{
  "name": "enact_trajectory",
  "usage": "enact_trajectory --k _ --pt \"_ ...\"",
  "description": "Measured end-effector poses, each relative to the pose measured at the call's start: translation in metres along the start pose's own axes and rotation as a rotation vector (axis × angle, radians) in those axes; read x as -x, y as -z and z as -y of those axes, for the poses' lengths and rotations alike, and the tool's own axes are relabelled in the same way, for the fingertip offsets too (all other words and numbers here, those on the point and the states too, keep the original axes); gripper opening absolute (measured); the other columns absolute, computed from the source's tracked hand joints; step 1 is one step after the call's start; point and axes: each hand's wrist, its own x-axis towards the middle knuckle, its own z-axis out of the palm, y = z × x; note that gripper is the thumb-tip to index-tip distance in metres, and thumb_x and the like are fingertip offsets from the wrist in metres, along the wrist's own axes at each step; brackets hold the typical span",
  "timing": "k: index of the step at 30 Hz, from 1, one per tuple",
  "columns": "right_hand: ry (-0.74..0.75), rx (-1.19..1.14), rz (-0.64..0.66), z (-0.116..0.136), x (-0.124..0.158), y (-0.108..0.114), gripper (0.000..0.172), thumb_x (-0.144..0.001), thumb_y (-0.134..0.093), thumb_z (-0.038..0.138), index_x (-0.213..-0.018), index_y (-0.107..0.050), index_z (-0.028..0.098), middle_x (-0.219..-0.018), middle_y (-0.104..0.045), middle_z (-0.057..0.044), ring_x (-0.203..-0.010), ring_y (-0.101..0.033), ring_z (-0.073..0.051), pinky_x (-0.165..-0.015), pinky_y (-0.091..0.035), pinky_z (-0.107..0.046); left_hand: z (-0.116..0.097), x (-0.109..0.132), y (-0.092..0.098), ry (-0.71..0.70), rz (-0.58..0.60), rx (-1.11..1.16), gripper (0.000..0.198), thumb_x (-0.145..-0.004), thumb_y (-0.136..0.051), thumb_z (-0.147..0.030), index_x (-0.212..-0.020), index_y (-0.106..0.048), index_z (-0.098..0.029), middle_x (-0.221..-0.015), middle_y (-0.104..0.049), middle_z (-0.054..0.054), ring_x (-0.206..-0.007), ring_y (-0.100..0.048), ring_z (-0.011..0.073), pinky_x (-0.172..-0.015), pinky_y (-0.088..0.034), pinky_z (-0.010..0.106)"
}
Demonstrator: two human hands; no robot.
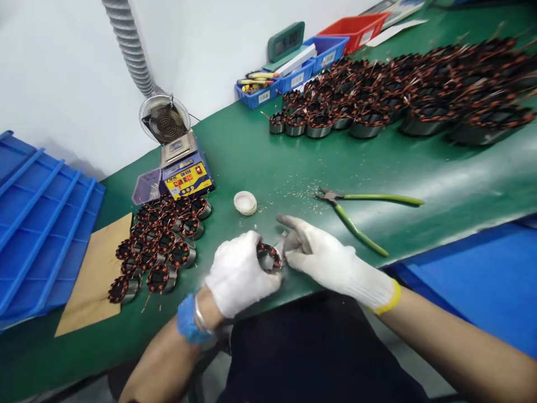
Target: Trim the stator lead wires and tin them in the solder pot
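Observation:
My left hand (pixel 241 273), in a white glove, is wrapped round a small motor stator (pixel 269 258) with copper windings and holds it tilted just above the bench's front edge. Close to the stator's right side is my right hand (pixel 314 252), also gloved, its fingertips grey with dirt. Its index finger is stretched out and apart from the thumb, while the other fingers are bent; nothing shows between them. Beyond the hands stands a small round white container (pixel 245 203). Cutting pliers with green handles (pixel 352 210) lie spread on the right.
Several stators (pixel 161 240) stand at left beside brown cardboard (pixel 94 280); many more (pixel 394 92) fill the back right. A solder pot (pixel 184 168) sits below an exhaust hose (pixel 130 45). Wire clippings (pixel 293 193) litter the green bench (pixel 247 148). Blue bins (pixel 262 95) line the wall.

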Motion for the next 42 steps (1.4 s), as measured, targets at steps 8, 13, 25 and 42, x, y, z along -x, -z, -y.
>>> enact_trajectory --k 8,13,25,42 --pt "-0.109 -0.167 -0.030 0.000 -0.009 0.039 0.054 -0.072 -0.069 0.026 -0.126 -0.067 0.018 -0.105 -0.079 -0.010 -0.089 -0.074 -0.024 -0.077 -0.062 -0.035 0.006 -0.009 0.021 -0.057 -0.008 -0.101 0.037 -0.078 -0.075 -0.037 -0.110 -0.072 -0.021 -0.103 -0.079 0.012 -0.103 -0.074 0.0352 -0.096 -0.057 0.045" --pt "-0.031 -0.077 0.084 0.011 -0.033 0.018 0.038 -0.072 -0.065 0.022 -0.110 -0.073 0.021 -0.101 -0.080 -0.008 -0.088 -0.075 -0.024 -0.079 -0.062 -0.037 -0.004 -0.019 -0.005 0.019 -0.037 -0.132 0.014 -0.090 -0.059 -0.023 -0.088 -0.073 -0.023 -0.086 -0.077 0.009 -0.085 -0.074 0.0292 -0.081 -0.056 0.040" --pt "-0.084 -0.086 -0.033 0.007 -0.016 0.017 0.017 -0.075 -0.063 0.035 -0.085 -0.067 0.021 -0.068 -0.068 -0.002 -0.067 -0.065 -0.020 -0.062 -0.053 -0.031 -0.007 -0.031 -0.030 -0.055 -0.017 0.232 0.018 -0.091 -0.056 -0.016 -0.075 -0.061 -0.022 -0.069 -0.064 0.000 -0.067 -0.060 0.0182 -0.062 -0.042 0.029" --pt "0.648 0.722 0.117 -0.001 -0.021 0.048 0.024 -0.095 -0.052 0.023 -0.100 -0.074 0.017 -0.101 -0.076 -0.015 -0.089 -0.068 -0.025 -0.081 -0.052 -0.039 -0.004 -0.031 -0.037 -0.210 -0.070 0.189 0.021 -0.090 -0.054 -0.015 -0.071 -0.058 -0.023 -0.068 -0.062 0.001 -0.070 -0.059 0.0189 -0.067 -0.042 0.031"
